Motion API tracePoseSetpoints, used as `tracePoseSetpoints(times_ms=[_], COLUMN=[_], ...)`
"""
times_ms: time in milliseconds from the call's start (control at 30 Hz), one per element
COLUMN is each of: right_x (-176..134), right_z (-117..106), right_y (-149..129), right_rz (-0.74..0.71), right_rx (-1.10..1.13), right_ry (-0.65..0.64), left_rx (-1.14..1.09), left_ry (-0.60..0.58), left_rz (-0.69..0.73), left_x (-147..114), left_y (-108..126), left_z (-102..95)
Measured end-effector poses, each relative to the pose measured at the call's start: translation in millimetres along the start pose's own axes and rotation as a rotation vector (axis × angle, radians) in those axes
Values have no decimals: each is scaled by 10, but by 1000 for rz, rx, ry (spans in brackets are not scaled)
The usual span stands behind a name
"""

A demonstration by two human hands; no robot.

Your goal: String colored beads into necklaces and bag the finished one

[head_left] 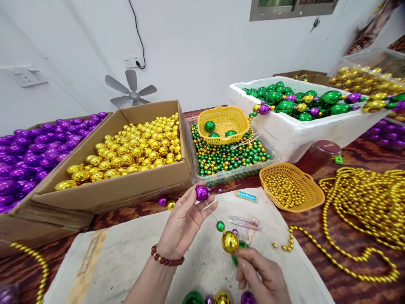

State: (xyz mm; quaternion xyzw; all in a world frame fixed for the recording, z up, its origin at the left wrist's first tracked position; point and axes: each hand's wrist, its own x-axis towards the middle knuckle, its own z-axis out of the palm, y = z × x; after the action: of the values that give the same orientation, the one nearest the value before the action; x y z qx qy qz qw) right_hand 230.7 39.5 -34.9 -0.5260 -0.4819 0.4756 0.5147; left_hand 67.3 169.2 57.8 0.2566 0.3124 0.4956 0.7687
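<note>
Head view: the left hand (186,213) pinches a purple bead (201,193); the right hand (261,272), cut off by the lower edge, pinches the bead strand (220,226) just below a gold bead (230,242), which partly hides a green bead (243,244). More beads (222,298) are cut off at the bottom. Pink-handled snips (248,223) lie on the cloth (133,249) near the right hand. Beyond, a yellow basket (221,116) with 3 green balls (209,126) covers part of a clear tub (275,155), and a jar (318,156) stands between an orange basket (311,190) and a foam box (268,122)

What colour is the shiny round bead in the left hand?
Purple. The shiny round bead in the left hand shows best in the head view.
</note>
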Motion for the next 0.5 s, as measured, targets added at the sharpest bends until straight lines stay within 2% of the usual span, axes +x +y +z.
tracePoseSetpoints(times_ms=[233,333,433,500], right_x=[114,146,141,131], right_z=[11,-3,-35,-62], right_y=[-32,20,87,121], right_rz=[47,115,126,149], right_rx=[83,185,285,314], right_ry=[65,36,-28,-27], left_rx=[183,202,215,246], left_ry=[-63,-75,-93,-102], left_rz=[32,34,24,31], left_x=[-98,-94,-45,-10], left_y=[-79,-120,-148,-165], left_z=[146,189,213,222])
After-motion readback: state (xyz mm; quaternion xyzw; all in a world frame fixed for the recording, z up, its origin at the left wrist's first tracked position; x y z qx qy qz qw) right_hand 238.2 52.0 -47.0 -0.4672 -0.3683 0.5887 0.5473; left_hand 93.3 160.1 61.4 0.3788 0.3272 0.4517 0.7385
